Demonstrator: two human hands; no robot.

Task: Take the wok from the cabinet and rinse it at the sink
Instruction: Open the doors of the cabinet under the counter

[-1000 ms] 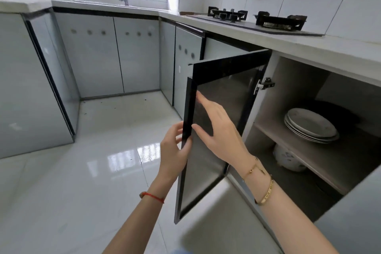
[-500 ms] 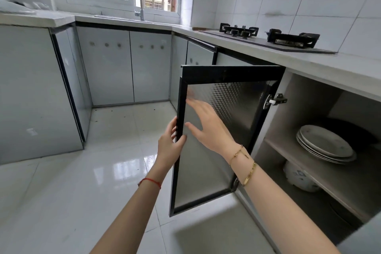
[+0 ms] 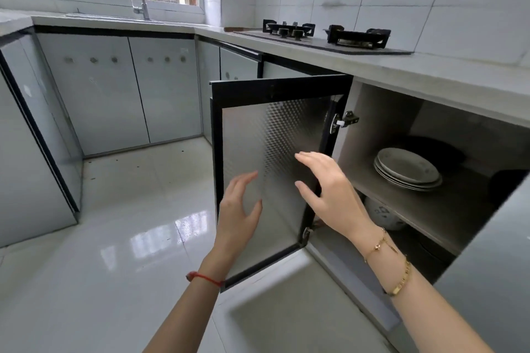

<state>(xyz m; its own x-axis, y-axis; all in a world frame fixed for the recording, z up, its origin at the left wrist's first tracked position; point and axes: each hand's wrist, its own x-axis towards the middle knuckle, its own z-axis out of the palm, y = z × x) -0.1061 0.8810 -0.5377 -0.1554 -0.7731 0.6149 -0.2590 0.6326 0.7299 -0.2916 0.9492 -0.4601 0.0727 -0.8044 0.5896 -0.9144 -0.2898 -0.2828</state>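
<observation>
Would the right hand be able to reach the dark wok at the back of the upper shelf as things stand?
Probably yes. The cabinet door is swung wide and the right hand is open and empty beside the opening. The wok sits behind the stack of plates, so the hand would have to go over or around them.

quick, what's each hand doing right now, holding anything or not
Left hand: open, fingers spread, holding nothing, in front of the black-framed frosted-glass cabinet door.
Right hand: open, fingers relaxed, holding nothing.
</observation>
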